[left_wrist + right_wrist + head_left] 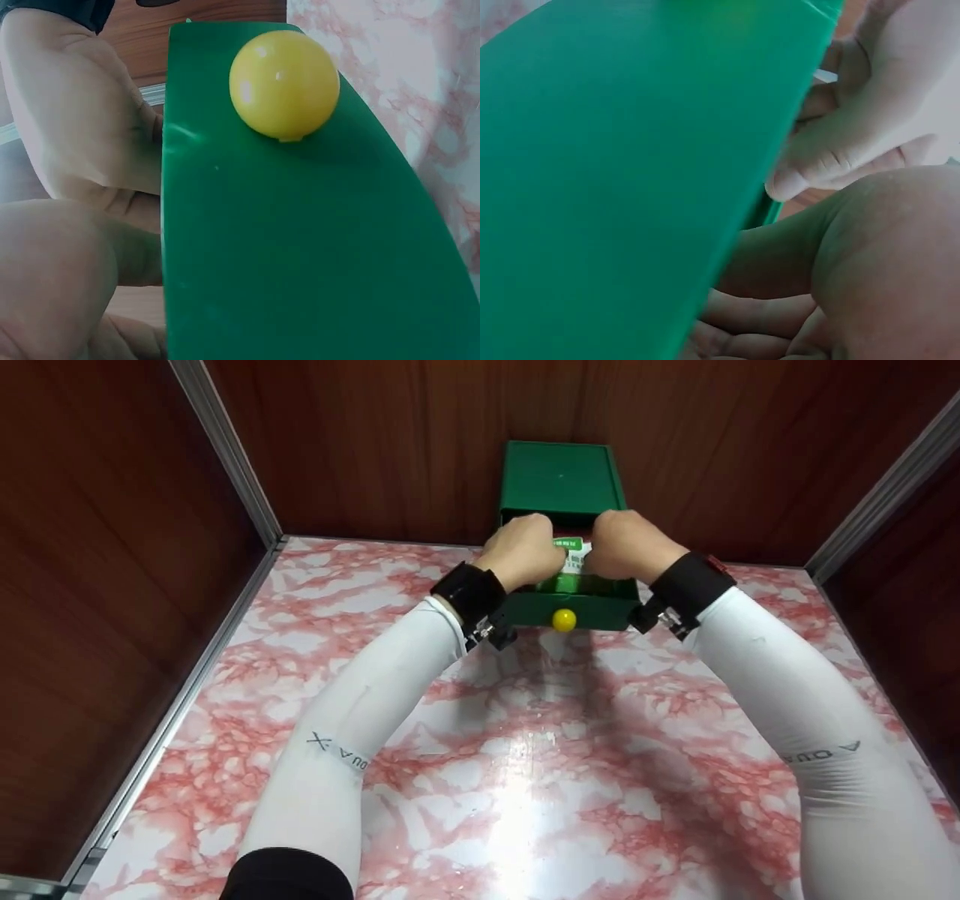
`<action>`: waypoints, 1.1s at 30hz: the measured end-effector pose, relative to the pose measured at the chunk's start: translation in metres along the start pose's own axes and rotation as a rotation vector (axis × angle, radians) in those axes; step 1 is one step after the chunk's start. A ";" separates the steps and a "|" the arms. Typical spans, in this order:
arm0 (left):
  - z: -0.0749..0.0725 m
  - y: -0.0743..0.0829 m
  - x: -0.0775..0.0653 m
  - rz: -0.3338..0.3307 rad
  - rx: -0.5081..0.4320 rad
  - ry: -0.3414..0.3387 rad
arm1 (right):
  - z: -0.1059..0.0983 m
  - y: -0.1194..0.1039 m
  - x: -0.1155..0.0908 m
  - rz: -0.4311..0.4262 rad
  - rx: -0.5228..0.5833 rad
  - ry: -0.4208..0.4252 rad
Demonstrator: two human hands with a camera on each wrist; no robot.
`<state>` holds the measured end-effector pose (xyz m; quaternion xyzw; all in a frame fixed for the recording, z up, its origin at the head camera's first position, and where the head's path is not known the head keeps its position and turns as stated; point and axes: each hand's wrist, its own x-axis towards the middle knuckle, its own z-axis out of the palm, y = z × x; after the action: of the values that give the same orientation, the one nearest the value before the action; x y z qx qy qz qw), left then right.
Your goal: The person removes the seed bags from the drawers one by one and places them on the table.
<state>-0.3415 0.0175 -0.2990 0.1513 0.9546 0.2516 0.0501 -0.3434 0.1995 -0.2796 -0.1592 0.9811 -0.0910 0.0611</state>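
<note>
Seen from above: green drawer (529, 612) standing out from green box (562, 476), w/ yellow knob (564, 620) at front. Btwn both hands, at drawer interior: packet (575, 558) w/ white-and-green label. L hand (527, 551) at packet's L edge, R hand (630, 546) at its R edge; in both, fingers bent, but w/ contact hidden behind drawer front in wrist views, so impossible to tell if grasping packet.

Poss. faults: (a) slip of packet, esp. from an edge-only pinch on slick wrap; (b) snag on drawer rim, from a low or tilted lift; (c) bump of R wrist mount (671, 617) on drawer front, from working so near; (d) unplanned shove of drawer toward box, from forearm drift; (e) skid of box on surface (300, 607), from uneven push.
</note>
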 end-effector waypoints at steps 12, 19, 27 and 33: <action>-0.006 0.001 0.004 0.026 -0.107 0.074 | -0.013 0.017 -0.015 0.042 0.176 -0.011; -0.011 -0.006 0.002 0.010 -0.210 0.092 | -0.016 0.016 -0.026 0.047 0.266 0.042; -0.016 -0.025 -0.016 0.042 -0.363 0.171 | -0.008 0.009 -0.040 0.033 0.410 0.151; -0.018 -0.046 -0.031 0.082 -0.459 0.227 | -0.001 -0.009 -0.044 0.007 0.435 0.196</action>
<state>-0.3270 -0.0386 -0.3053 0.1453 0.8651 0.4789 -0.0346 -0.2996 0.2051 -0.2724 -0.1294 0.9403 -0.3148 -0.0012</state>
